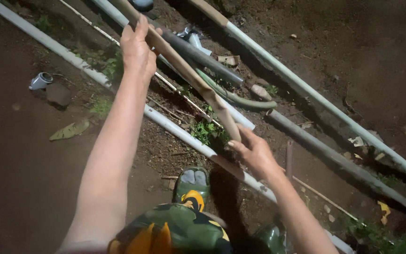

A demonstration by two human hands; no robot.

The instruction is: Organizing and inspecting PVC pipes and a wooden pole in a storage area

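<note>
Gripping a wooden handle point(184, 70), my left hand point(138, 47) wraps its upper end, fingers curled; my right hand point(254, 153) clasps lower. I judge I'm mid-stroke; next needs steady downward push.

My left hand point(138, 47) hides part of the wooden handle point(189, 75); its top end runs off the picture's upper edge, and its lower end is blurred.
</note>
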